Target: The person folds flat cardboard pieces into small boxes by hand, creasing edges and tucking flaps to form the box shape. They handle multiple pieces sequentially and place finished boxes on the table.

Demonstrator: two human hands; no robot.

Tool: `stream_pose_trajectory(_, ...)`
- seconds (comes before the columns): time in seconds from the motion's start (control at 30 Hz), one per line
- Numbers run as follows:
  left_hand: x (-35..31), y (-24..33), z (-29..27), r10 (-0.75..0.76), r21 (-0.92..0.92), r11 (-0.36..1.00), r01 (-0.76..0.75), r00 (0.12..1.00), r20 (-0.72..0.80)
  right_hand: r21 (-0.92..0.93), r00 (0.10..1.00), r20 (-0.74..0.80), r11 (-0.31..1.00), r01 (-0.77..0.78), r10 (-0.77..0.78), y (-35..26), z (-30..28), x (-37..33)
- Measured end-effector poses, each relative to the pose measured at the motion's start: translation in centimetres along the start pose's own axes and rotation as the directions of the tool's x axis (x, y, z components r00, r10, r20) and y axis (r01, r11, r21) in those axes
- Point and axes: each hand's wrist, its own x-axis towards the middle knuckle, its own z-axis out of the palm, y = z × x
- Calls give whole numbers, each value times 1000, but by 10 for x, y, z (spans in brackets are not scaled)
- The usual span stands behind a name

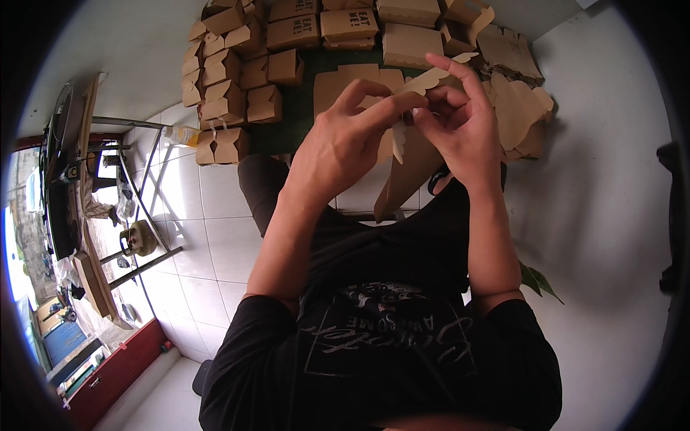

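Observation:
A brown cardboard box blank (408,176) with wavy-edged flaps is held up in front of me between both hands. My left hand (341,140) pinches it from the left, fingers bent over a flap near the top. On the right, my right hand (463,126) has its thumb and curled fingers at the same flap, while the index finger points up and away. The fingers hide part of the fold. Behind the hands, another flat cardboard blank (330,85) lies on the green table surface (277,135).
Folded cardboard boxes (223,100) are stacked at the left, with more closed boxes (348,25) along the back. Flat blanks (514,108) pile up at the right. Left of me stand a bottle (183,135) and a metal-framed rack (147,266). A white wall rises at the right.

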Motion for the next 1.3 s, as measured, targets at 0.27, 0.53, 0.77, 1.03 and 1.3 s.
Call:
stream_pose_trajectory(0.27,3,3,-17,20,292,955,-51,994,107,66,1000,-4,998,18,-18,0,1,-2)
stream_pose_trajectory(0.53,14,-1,-31,194,399,883,-246,967,167,104,1000,6,995,11,-12,-4,-2,-4)
stream_pose_trajectory(0.77,19,-1,-35,195,418,870,-260,962,190,89,1000,0,996,30,-30,-4,0,-3)
stream_pose_trajectory(1.03,25,1,-40,233,466,833,-298,953,194,115,999,2,992,43,-44,-4,0,-1)
stream_pose_trajectory(1.3,30,0,-45,257,468,817,-337,939,227,36,999,10,999,37,-38,-3,0,2)
